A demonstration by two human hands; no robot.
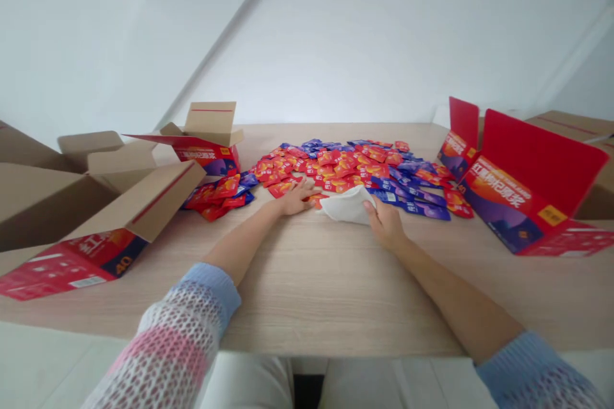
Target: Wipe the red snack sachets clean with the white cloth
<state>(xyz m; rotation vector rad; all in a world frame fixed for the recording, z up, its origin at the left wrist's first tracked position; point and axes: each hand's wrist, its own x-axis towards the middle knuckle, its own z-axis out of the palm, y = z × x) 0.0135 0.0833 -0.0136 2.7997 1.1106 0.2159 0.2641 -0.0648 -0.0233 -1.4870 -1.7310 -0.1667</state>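
Grasping the right end of a soft, white, cloth-like piece (346, 206) between thumb and fingers, the right hand (385, 222) is leaving the rest extending toward the left hand (297, 198), probably to keep its face spread. The left hand is resting with its fingers spread, clasping nothing visible, at the near edge of a broad heap of flat, glossy red and blue-purple packets (338, 169), perhaps steadying those beneath it. The white piece is overlapping the heap's front edge; whether it is touching the pale wood-grain bench (336, 306) is hard to tell. A red, printed cardboard box (96, 255) is standing at left and a red-and-purple cardboard box (503, 204) at right, their raised flaps seemingly keeping the mouths accessible while the heap is occupying the middle.
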